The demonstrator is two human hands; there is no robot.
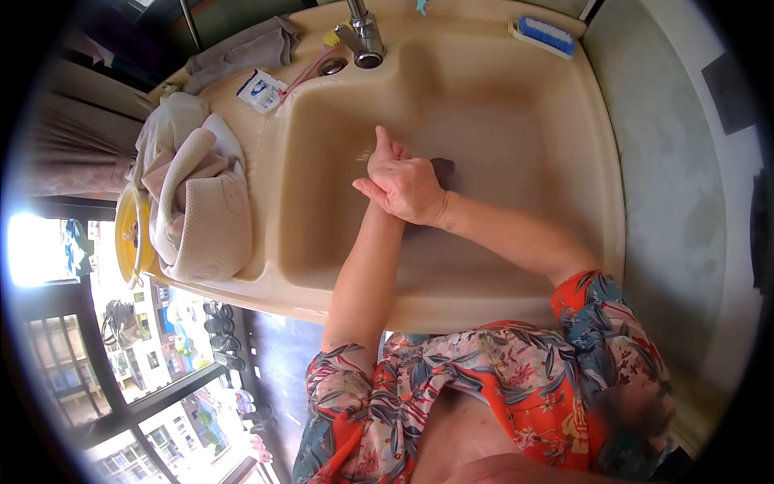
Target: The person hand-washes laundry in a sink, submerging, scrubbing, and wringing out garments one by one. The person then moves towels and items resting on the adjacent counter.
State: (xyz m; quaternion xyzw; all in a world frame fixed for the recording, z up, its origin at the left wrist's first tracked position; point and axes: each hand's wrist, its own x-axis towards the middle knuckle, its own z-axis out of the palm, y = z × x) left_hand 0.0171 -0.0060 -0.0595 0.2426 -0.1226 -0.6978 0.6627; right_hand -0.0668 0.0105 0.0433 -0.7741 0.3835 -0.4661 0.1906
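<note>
Over the left part of the beige sink (322, 161), my two hands are pressed together. My right hand (409, 192) lies across my left hand (382, 152) near the wrist, with its fingers wrapped round it and its thumb sticking out to the left. One digit of my left hand points away from me; the rest of that hand is largely covered, so its grip is unclear. Cloudy water fills the basin. A dark piece of something, perhaps cloth (443, 171), shows in it behind my right wrist, partly hidden.
A chrome faucet (367, 40) stands at the back rim. On the left ledge are a white mesh basket (214, 226) with cloths, a yellow basin (129, 234), a small white packet (261, 91) and a grey cloth (246, 52). A blue brush (547, 37) lies at the back right corner.
</note>
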